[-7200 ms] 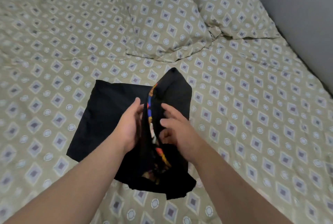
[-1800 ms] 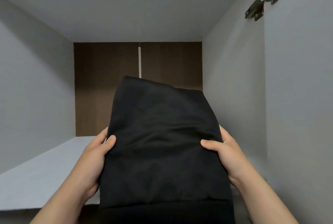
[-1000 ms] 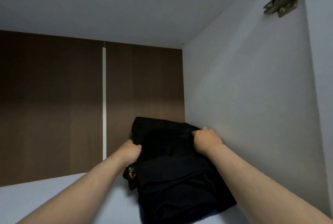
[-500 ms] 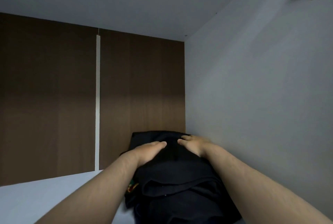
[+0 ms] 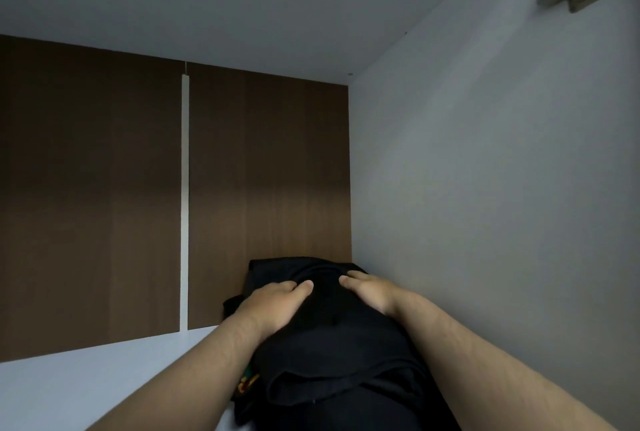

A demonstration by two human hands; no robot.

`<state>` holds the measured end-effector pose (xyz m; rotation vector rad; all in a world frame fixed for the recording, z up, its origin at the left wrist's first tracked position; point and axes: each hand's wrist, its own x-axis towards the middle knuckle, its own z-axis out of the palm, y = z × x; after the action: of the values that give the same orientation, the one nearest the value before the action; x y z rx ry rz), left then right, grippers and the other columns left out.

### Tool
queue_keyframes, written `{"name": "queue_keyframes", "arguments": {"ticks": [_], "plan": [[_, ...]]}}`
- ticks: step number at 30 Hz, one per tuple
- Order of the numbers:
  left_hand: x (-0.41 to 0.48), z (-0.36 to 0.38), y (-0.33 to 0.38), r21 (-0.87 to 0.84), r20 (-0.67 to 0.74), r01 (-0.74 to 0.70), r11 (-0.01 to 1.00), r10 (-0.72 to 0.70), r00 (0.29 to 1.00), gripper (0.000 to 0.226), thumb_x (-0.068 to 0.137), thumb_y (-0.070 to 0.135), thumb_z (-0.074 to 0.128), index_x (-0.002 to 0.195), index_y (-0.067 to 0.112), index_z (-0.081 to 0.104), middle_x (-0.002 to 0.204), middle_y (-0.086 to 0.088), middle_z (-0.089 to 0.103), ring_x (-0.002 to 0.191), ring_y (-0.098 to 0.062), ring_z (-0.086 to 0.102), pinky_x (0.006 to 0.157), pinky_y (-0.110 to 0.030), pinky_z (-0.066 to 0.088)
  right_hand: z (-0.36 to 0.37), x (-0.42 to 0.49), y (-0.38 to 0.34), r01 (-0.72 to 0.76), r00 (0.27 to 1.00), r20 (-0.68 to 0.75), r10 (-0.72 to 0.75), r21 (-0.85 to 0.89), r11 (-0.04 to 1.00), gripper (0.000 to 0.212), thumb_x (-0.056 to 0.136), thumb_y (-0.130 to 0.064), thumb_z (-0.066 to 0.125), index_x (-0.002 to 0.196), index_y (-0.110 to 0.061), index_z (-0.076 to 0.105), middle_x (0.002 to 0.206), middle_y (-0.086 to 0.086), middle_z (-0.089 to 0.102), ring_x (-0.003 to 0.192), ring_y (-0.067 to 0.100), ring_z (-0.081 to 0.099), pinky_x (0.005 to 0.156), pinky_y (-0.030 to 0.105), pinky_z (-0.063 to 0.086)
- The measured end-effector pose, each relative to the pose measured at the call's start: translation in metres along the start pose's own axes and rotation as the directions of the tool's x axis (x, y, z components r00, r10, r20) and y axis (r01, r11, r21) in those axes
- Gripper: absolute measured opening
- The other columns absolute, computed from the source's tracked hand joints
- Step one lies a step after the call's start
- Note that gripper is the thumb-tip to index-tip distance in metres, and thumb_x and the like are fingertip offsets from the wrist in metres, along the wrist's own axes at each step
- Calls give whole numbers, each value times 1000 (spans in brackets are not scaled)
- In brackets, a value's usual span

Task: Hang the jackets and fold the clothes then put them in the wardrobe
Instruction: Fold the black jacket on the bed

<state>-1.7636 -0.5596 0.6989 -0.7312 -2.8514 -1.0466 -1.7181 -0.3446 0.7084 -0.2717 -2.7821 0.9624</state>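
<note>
Bare left hand [image 5: 273,306], right hand [image 5: 372,292] and forearms [image 5: 194,371].

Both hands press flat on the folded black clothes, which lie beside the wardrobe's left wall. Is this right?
No. The head view shows the folded black clothes beside the right wall, not the left. The left hand and right hand do press flat.

Folded clothes [image 5: 332,354] on shelf [image 5: 86,392], against right wall [image 5: 485,205]; both hands atop, left hand [image 5: 273,306] beside right hand [image 5: 370,292]

Both my arms reach forward. My left hand [image 5: 273,304] and right hand [image 5: 369,290] lie palm-down (fingers [image 5: 305,286] straight, tips close together).
</note>
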Motion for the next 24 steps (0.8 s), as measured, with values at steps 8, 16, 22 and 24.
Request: {"name": "queue_keyframes", "arguments": {"ticks": [8, 16, 22, 24], "plan": [[8, -10, -2, 506, -59, -234, 830, 304, 951, 68, 99, 64, 17, 158, 33, 6, 165, -1, -12, 150, -16, -19, 121, -43, -10, 5, -30, -17, -13, 852, -441, -281, -555, 832, 46, 99, -46, 35, 108, -17, 69, 111, 10, 70, 104, 31, 64, 76, 34, 43], [11, -14, -11, -140, 217, 94, 986, -62, 974, 116, 63, 96, 41, 158, 33, 17, 165, -1, 16, 150, -26, 19, 122, -49, 14, 3, -48, -1, -36, 951, -307, -42, -243, 969, 58, 95, -58, 36, 133, -21, 60, 137, 6, 60, 126, 28, 54, 95, 36, 45], [8, -11, -14, -145, 203, 114, 983, -83, 976, 125, 53, 99, 38, 155, 29, 28, 161, -2, 27, 145, -27, 29, 120, -49, 21, 4, -82, 17, 86, 989, -136, -64, 161, 983, 102, 69, -89, 46, 153, -34, 36, 161, -9, 30, 149, 15, 26, 123, 40, 19], [7, -8, -18, -169, 167, 93, 981, -64, 984, 126, 51, 100, 36, 155, 29, 29, 161, 0, 27, 147, -27, 27, 120, -50, 21, 7, -86, 20, 109, 981, -167, -97, 67, 992, 87, 83, -80, 46, 155, -32, 33, 164, -8, 25, 151, 12, 19, 124, 39, 15]]}}
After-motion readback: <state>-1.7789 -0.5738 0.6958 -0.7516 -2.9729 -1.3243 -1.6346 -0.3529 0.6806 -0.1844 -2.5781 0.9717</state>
